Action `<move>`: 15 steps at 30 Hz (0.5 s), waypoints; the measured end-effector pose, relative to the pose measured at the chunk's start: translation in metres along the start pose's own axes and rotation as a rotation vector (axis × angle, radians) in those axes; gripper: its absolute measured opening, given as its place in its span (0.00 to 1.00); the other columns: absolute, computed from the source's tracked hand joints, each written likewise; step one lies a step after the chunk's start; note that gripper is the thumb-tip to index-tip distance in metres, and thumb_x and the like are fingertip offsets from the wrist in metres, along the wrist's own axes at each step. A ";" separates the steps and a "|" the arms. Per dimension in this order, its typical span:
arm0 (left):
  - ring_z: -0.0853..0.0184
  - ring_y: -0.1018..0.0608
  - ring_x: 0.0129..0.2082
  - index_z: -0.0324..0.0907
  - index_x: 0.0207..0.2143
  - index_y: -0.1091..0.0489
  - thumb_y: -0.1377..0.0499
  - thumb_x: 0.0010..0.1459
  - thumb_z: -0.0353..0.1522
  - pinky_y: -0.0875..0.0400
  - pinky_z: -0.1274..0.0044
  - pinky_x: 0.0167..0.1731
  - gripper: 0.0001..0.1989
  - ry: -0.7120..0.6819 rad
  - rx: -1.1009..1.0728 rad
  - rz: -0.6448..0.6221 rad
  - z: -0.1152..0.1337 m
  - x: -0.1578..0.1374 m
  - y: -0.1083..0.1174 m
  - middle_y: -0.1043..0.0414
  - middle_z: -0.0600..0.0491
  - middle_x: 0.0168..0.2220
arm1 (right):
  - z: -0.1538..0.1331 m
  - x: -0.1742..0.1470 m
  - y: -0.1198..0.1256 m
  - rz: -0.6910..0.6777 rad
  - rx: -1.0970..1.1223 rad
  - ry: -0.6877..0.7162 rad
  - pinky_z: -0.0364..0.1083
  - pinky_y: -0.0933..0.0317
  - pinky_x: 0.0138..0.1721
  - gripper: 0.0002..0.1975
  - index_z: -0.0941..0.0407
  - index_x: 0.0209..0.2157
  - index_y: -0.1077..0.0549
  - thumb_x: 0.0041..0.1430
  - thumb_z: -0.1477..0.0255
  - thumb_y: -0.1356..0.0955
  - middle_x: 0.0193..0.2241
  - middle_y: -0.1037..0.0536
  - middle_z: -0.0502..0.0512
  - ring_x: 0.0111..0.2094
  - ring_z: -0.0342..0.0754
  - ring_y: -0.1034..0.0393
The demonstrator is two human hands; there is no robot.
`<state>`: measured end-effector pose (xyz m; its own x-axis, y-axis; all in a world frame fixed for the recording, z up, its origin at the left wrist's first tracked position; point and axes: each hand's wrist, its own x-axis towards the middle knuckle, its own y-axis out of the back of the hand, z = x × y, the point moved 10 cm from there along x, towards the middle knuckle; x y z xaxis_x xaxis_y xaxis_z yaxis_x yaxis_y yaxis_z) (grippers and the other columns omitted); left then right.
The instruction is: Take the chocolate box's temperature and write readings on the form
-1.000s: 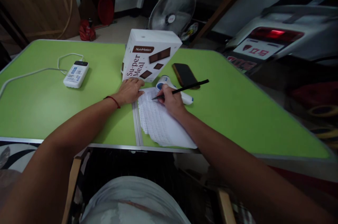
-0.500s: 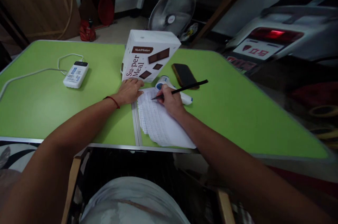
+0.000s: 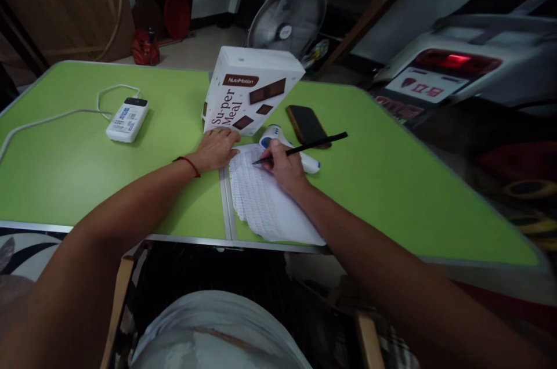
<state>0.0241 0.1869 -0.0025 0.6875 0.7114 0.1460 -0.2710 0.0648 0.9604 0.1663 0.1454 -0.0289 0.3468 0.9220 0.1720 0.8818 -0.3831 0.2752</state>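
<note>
A black pencil (image 3: 319, 141) is pinched in my right hand (image 3: 285, 166), its tip down on a sheet of paper (image 3: 270, 206) covered in rows of handwriting. My left hand (image 3: 217, 148) lies flat with its fingers extended, at the top left corner of the sheet and against the foot of a white box (image 3: 256, 76) that stands upright. Partly hidden behind my right hand is a white and blue infrared thermometer (image 3: 310, 163). Beyond it lies a dark phone (image 3: 308, 124) with a brown edge.
On the left of the green table (image 3: 174, 102) sits a white power bank (image 3: 128, 119) with a white cable (image 3: 56, 116) plugged in. A fan (image 3: 287, 21) stands behind the table. To the right is a white scooter (image 3: 444, 67) with a red tail light.
The whole view has shifted slightly, so things appear a little farther right. Both hands keep their places on the table, and the pencil remains on the paper.
</note>
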 end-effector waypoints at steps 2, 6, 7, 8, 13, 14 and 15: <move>0.56 0.30 0.57 0.38 0.54 0.32 0.45 0.66 0.31 0.37 0.65 0.57 0.15 -0.002 -0.003 -0.008 0.001 0.000 0.000 0.29 0.43 0.55 | 0.001 0.000 0.001 0.002 -0.003 0.002 0.40 0.46 0.18 0.30 0.54 0.18 0.34 0.58 0.44 0.37 0.11 0.37 0.46 0.16 0.40 0.43; 0.54 0.30 0.57 0.36 0.55 0.32 0.45 0.66 0.31 0.37 0.64 0.56 0.16 0.002 0.005 -0.011 0.001 -0.001 0.001 0.29 0.40 0.55 | 0.004 0.001 0.002 0.002 -0.014 -0.005 0.40 0.46 0.19 0.28 0.54 0.18 0.33 0.57 0.45 0.37 0.12 0.37 0.46 0.17 0.40 0.42; 0.54 0.29 0.57 0.36 0.55 0.32 0.45 0.66 0.31 0.36 0.64 0.56 0.16 0.006 0.010 -0.010 0.001 -0.002 0.002 0.29 0.40 0.55 | 0.005 0.001 0.002 0.000 -0.018 -0.018 0.40 0.46 0.19 0.28 0.54 0.17 0.33 0.56 0.45 0.36 0.12 0.36 0.46 0.17 0.40 0.42; 0.53 0.29 0.57 0.35 0.54 0.32 0.45 0.66 0.32 0.36 0.65 0.55 0.16 0.010 0.016 -0.012 0.001 -0.003 0.002 0.29 0.40 0.55 | 0.007 0.000 0.002 0.000 -0.019 -0.037 0.40 0.47 0.18 0.28 0.54 0.17 0.33 0.55 0.44 0.36 0.12 0.36 0.46 0.17 0.41 0.42; 0.56 0.27 0.55 0.37 0.53 0.30 0.44 0.67 0.34 0.34 0.67 0.53 0.15 0.007 0.028 -0.026 0.004 -0.007 0.001 0.27 0.43 0.53 | 0.009 -0.006 0.009 0.049 0.035 -0.108 0.41 0.48 0.16 0.29 0.54 0.18 0.34 0.48 0.41 0.34 0.12 0.34 0.47 0.15 0.41 0.43; 0.56 0.27 0.55 0.37 0.53 0.31 0.45 0.67 0.34 0.34 0.67 0.53 0.15 0.009 0.027 -0.024 0.004 -0.008 0.001 0.27 0.43 0.53 | 0.008 -0.007 0.010 0.049 0.038 -0.108 0.41 0.49 0.16 0.29 0.54 0.18 0.34 0.47 0.40 0.35 0.12 0.35 0.47 0.15 0.40 0.44; 0.55 0.27 0.55 0.37 0.54 0.31 0.45 0.67 0.33 0.35 0.67 0.53 0.16 0.010 0.025 -0.024 0.005 -0.009 0.001 0.27 0.43 0.53 | 0.006 -0.009 0.011 0.054 0.041 -0.109 0.41 0.50 0.15 0.29 0.54 0.18 0.33 0.47 0.41 0.34 0.12 0.36 0.47 0.15 0.40 0.44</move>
<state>0.0213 0.1773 -0.0014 0.6869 0.7167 0.1205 -0.2374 0.0645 0.9693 0.1748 0.1334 -0.0329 0.4245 0.9017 0.0815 0.8725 -0.4315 0.2291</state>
